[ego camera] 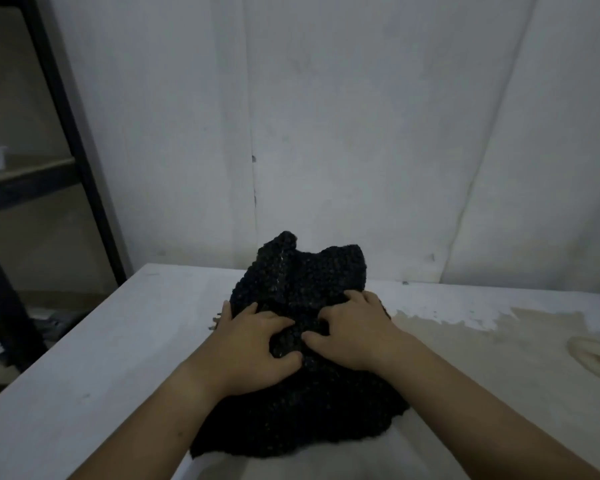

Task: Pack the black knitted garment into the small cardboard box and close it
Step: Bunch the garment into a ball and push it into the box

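While my left hand (253, 344) and right hand (357, 332) dig curled fingers (349, 299) into the black knitted garment (302, 341) heaped mid-tabletop (118, 341), I see no box; loose knit could unfold and spill wide when lifted.

Heaped mid-table (101, 341) against the back wall (361, 116): knitted garment (302, 282), left hand (253, 348) and right hand (354, 330) side by side on top, fingers dug in; shelving rack (66, 133) off left, beyond the table's edge.
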